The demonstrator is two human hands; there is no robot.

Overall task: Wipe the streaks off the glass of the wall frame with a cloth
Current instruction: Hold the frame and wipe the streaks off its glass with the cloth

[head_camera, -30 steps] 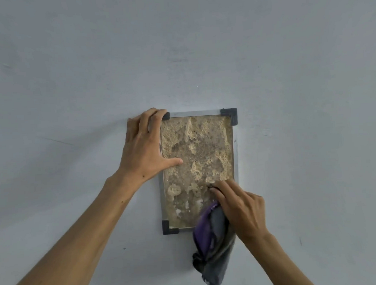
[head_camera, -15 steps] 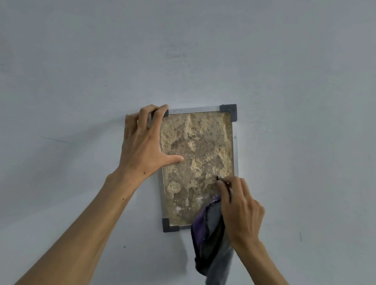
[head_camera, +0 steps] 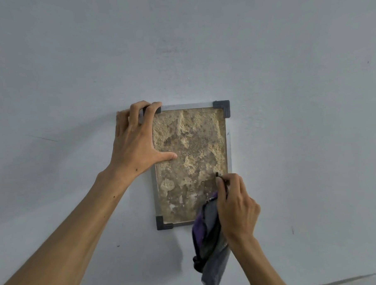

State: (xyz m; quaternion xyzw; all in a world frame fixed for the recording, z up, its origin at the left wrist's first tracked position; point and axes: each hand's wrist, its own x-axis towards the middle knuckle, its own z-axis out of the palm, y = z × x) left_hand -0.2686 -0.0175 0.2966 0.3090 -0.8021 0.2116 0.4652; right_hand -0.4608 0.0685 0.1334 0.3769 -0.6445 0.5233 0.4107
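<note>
The wall frame (head_camera: 229, 153) hangs upright on a pale grey wall (head_camera: 287, 73), a slim silver rim with dark plastic corner pieces. Behind its glass (head_camera: 192, 161) lies a mottled tan and brown texture (pale blotches near the bottom). The left hand (head_camera: 133, 142) holds the frame's top left corner, fingers curled over the edge, thumb flat on the glass. The right hand (head_camera: 235, 205) grips a grey and purple cloth (head_camera: 208, 240) against the frame's lower right, its fingers curled round the fabric, which dangles below.

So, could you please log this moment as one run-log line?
left hand: grips frame top-left corner | right hand: holds cloth on lower-right glass | wall: frame hanging
</note>
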